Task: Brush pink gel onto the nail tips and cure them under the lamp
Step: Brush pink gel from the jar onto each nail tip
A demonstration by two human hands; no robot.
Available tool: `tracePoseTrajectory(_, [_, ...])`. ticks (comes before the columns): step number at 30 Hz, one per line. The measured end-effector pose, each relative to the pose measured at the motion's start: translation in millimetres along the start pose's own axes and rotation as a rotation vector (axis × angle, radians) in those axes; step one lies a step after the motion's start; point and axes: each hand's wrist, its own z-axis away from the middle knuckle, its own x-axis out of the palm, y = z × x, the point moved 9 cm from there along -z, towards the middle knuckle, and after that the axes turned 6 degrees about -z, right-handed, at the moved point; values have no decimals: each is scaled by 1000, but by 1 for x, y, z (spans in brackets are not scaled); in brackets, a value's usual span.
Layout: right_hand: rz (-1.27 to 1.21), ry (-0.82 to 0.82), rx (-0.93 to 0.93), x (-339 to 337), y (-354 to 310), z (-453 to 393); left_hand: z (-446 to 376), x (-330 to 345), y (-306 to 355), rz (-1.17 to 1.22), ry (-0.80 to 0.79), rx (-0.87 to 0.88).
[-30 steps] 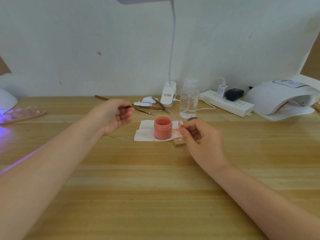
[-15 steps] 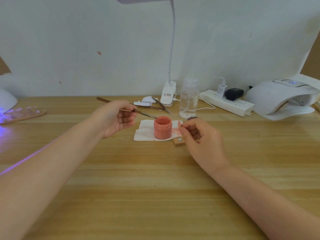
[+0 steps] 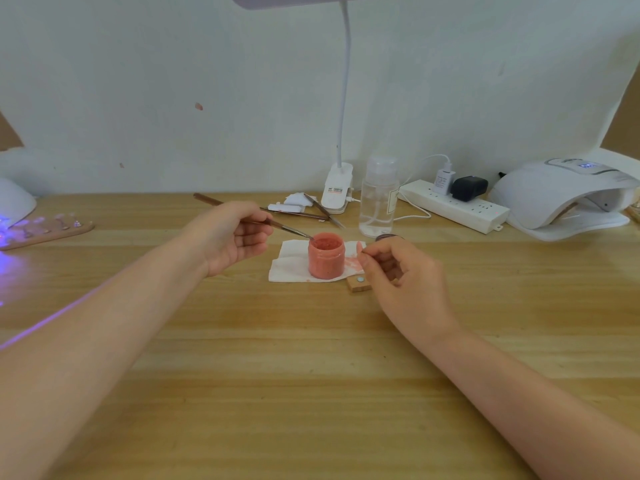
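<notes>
My left hand [image 3: 230, 237] pinches the brush [image 3: 256, 221], tip dipped at the gel jar [image 3: 326, 256] rim's 10 o'clock to load; my right hand [image 3: 398, 271] pinches something small at 3 o'clock, ready for painting.

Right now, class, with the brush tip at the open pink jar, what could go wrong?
1. The brush could nudge the jar and tip it; no hand steadies it.
2. Excess gel may drip onto the tissue, which is already smeared pink, or the table.
3. The right hand sits close beside the jar and might bump it.
</notes>
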Motion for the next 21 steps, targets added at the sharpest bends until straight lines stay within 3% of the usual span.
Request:
tracePoseTrajectory(10, [20,-14,9,0,-1,1,0,-5,0,24,27,4])
tracePoseTrajectory(21, [7,-13,28,0,-1,0,14,-2,16,192,156,115])
